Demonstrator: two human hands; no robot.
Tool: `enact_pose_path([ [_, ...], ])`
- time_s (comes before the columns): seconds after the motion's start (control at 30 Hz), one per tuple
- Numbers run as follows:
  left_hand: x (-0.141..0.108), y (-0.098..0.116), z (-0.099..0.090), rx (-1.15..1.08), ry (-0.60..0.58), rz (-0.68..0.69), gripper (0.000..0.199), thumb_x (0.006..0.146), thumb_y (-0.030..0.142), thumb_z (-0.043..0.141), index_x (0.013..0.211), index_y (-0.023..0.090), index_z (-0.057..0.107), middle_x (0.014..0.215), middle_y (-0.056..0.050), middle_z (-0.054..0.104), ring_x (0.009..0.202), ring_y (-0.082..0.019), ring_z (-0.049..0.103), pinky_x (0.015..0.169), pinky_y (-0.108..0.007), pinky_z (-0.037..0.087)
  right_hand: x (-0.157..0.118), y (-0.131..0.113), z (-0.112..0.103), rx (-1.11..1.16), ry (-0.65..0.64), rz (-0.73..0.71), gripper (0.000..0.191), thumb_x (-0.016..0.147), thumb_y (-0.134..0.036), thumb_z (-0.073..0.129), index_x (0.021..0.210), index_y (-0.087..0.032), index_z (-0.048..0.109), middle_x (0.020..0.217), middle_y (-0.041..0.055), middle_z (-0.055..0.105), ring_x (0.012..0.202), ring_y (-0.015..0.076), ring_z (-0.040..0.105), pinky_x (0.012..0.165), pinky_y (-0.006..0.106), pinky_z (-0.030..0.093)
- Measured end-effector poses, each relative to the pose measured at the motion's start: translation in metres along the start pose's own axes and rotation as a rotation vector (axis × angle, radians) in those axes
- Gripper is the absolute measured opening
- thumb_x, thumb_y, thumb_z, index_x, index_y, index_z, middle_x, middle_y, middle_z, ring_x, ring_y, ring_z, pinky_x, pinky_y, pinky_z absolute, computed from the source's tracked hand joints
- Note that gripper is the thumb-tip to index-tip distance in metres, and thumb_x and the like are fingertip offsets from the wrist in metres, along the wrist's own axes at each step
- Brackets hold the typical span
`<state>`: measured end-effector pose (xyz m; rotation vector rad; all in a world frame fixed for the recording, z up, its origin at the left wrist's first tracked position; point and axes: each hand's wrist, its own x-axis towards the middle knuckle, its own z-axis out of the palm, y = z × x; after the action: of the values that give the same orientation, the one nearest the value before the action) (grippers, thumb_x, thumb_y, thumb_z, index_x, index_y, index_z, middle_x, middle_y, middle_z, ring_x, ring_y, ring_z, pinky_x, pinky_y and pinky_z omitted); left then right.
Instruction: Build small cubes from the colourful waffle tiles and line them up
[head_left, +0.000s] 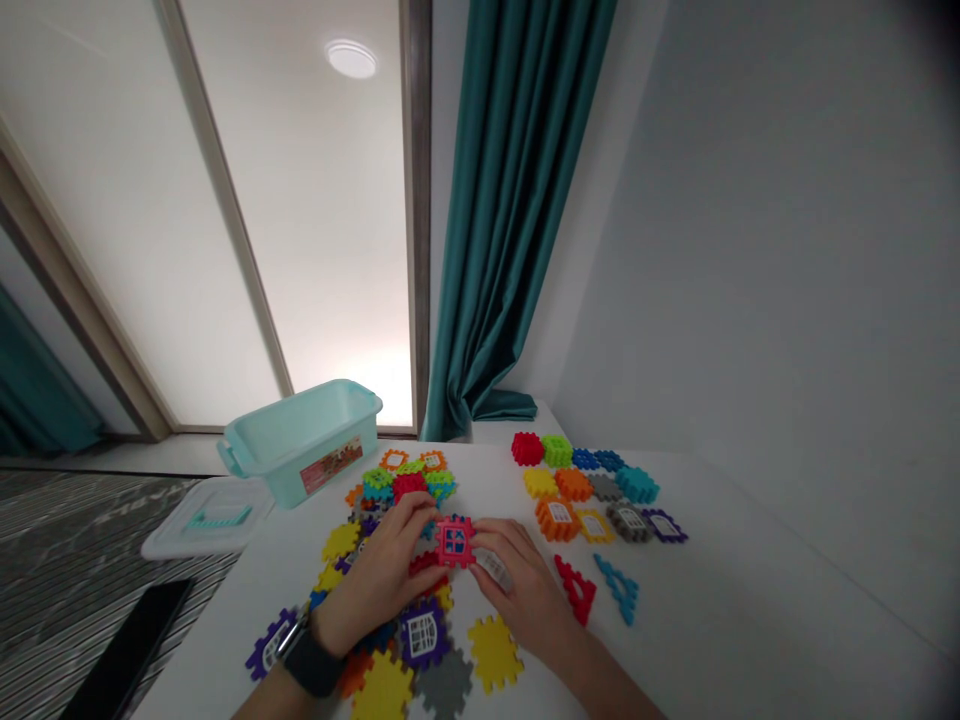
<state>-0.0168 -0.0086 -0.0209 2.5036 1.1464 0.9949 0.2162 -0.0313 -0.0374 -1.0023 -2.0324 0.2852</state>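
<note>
A small pink-red building tile with a window pattern point(455, 542) is held up between both hands above the table. My left hand point(394, 560), with a dark watch on its wrist, pinches the tile's left side. My right hand point(517, 585) grips its right edge with fingertips and thumb. Beneath and around the left hand lies a loose heap of notched tiles, among them a purple window tile point(423, 633), a grey tile point(444, 685) and a yellow tile point(383, 688). Another yellow tile point(495, 653) lies just below the right hand. Part of the heap is hidden by the left hand.
Sorted stacks, including red point(527, 449), green point(557, 451) and orange point(574, 485) ones, stand at the back right. Red point(575, 590) and blue point(617, 588) triangular pieces lie nearer. A mint bin point(300, 425), its lid point(206, 518) and a black phone-like slab point(127, 650) are left.
</note>
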Motion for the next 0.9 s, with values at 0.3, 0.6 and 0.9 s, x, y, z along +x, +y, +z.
enact_pose_path([
  [0.3,0.001,0.001,0.001,-0.026,-0.001,-0.024,0.048,0.081,0.021,0.077,0.123,0.025,0.056,0.133,-0.012,0.054,0.123,-0.030,0.058,0.104,-0.047,0.053,0.000,0.000,0.000,-0.005,0.001,-0.007,0.022,0.093,-0.015,0.058,0.110,-0.028,0.065,0.117,0.0073,0.069,0.110,0.0252,0.064,0.096,0.045,0.054],
  [0.6,0.000,0.002,0.013,0.073,0.098,-0.011,0.051,0.074,0.025,0.086,0.114,0.024,0.054,0.125,-0.010,0.058,0.117,-0.032,0.060,0.097,-0.049,0.055,0.001,-0.003,0.011,0.221,0.092,0.313,0.017,0.092,-0.022,0.055,0.107,-0.023,0.063,0.099,0.0066,0.072,0.096,0.0243,0.069,0.087,0.038,0.055],
  [0.9,-0.001,0.006,0.008,0.168,-0.012,0.042,0.053,0.071,0.027,0.090,0.114,0.022,0.060,0.131,-0.014,0.057,0.121,-0.035,0.059,0.101,-0.052,0.052,0.006,0.006,0.008,0.317,0.124,0.457,0.018,0.091,-0.030,0.058,0.099,-0.021,0.071,0.096,0.0077,0.075,0.095,0.0263,0.070,0.086,0.040,0.055],
])
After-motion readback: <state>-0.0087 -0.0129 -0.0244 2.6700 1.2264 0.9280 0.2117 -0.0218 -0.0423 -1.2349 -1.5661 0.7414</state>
